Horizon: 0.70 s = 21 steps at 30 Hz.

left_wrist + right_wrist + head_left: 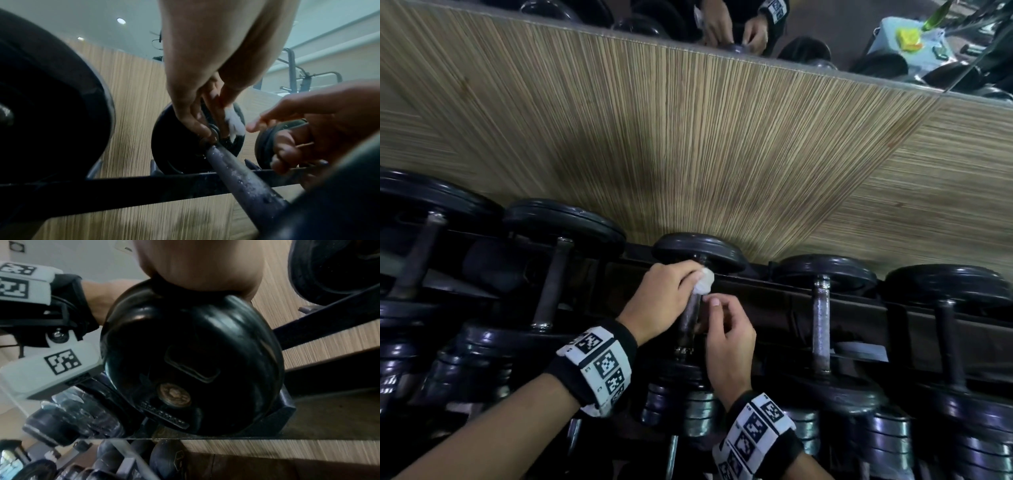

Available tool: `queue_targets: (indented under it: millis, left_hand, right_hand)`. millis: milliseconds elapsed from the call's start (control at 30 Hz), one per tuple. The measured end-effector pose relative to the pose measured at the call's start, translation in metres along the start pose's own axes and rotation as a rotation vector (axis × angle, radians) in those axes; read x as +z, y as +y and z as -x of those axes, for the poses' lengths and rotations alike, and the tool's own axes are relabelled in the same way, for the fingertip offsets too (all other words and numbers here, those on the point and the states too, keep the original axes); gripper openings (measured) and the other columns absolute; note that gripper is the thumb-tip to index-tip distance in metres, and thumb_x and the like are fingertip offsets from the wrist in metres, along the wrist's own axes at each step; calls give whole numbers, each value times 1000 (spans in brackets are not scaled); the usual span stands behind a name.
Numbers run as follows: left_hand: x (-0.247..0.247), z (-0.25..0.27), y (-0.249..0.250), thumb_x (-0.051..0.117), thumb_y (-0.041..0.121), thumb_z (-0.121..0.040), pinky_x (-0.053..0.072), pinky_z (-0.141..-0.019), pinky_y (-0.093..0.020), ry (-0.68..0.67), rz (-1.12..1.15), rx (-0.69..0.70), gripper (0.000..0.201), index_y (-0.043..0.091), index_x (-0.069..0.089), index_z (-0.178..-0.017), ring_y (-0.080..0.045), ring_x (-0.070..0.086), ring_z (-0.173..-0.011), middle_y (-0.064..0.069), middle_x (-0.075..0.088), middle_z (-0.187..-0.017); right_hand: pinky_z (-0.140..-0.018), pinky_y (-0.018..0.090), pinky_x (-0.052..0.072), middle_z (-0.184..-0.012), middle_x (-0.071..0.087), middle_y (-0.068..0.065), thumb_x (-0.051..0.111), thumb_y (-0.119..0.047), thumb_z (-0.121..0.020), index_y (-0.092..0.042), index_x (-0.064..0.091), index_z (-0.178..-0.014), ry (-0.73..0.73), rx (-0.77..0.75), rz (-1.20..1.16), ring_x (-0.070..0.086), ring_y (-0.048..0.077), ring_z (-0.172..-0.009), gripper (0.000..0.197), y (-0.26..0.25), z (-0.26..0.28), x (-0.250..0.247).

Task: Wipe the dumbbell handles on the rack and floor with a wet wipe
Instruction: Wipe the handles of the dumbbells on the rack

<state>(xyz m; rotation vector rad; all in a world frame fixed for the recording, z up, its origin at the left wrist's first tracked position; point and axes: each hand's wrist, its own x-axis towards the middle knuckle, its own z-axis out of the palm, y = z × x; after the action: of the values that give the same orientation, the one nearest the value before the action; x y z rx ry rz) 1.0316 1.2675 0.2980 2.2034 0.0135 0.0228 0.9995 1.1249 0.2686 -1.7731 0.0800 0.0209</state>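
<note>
Mid-rack, wiping the far end of one dumbbell handle.

I see the rack (808,291) holding a row of dumbbells; my left hand (664,298) curls its fingers around the wet wipe (703,281) at the far end of the middle handle (690,318), while my right hand (729,339) hovers just beside, fingers loosely curled, holding nothing (droplets suggest this bar is partly done). Other handles look untouched, I judge.

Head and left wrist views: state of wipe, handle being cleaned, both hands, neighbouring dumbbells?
wet wipe: bunched, wrapped on the handle's far end.
handle: on the rack, wet with droplets.
left hand: grips wipe around handle.
right hand: beside handle, loosely curled, holding nothing.
neighbouring dumbbells: racked, untouched.
</note>
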Motion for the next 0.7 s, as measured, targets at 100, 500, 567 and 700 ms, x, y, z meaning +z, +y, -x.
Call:
queue_targets:
  millis: [100,500,567,700]
  left_hand:
    - [-2,14,6,62,22,-97,54,-87,-25,42,58,-22,15,17,73,-106,1,69,-89,11,75,-92]
    - [-78,72,-30,58,42,-95,54,-72,-37,269,-360,-157,17,25,60,-93,-20,69,-75,2,70,-77]
    - [-104,82,-47,55,41,-92,51,-67,-44,364,-639,-195,22,20,62,-90,-33,66,-69,-6,67,-69]
    - [-116,94,-53,63,29,-95,45,-72,-45,475,-578,-380,16,14,64,-90,-37,64,-74,-8,69,-74]
  right_hand:
    - [-71,40,57,-87,68,3,54,-27,-102,-35,58,-121,-39,94,-108,67,22,-79,21,2,-3,-2]
    - [-59,26,52,-88,76,13,58,-21,-102,-5,57,-100,-174,261,-167,70,16,-69,16,10,-46,-30]
    - [-57,23,52,-84,75,11,57,-19,-102,-2,57,-106,-185,292,-85,68,15,-64,17,16,-56,-27]
    - [-55,20,51,-81,71,8,53,-16,-104,-6,65,-103,-320,291,38,64,13,-63,16,16,-69,-12]
